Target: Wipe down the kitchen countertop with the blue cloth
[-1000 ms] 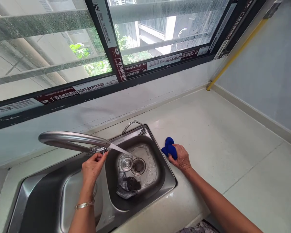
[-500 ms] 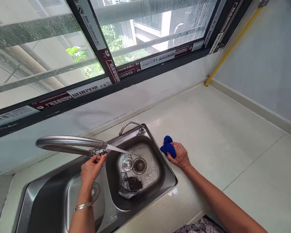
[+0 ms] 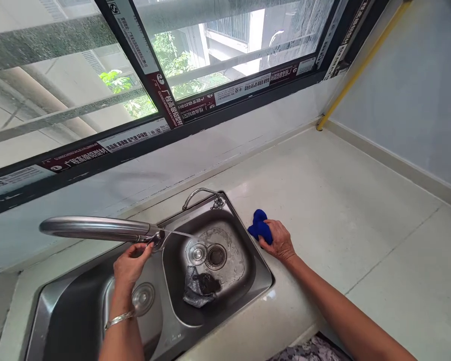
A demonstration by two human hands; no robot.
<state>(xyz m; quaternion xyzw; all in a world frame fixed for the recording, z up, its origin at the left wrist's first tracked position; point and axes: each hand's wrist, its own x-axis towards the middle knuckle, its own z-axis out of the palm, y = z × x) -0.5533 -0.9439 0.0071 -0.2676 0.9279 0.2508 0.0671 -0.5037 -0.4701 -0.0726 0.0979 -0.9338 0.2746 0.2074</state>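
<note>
My left hand, with a bracelet at the wrist, pinches the handle by the base of the tall metal faucet. A thin stream of water runs from the faucet into the right basin of the steel sink. My right hand rests on the counter just right of the sink, its fingers closed around a bunched blue cloth. A wet grey cloth with a dark clump lies in the right basin. Above it are a round metal strainer and the drain.
A small curved tap stands at the sink's back corner. The left basin has another round drain fitting. Pale counter stretches right toward a yellow pipe. A dark window frame runs along the back.
My left hand has moved left and slightly down with the handle, and the faucet's arch has swung left. The water stream has become thinner. My right hand has stayed in place.
</note>
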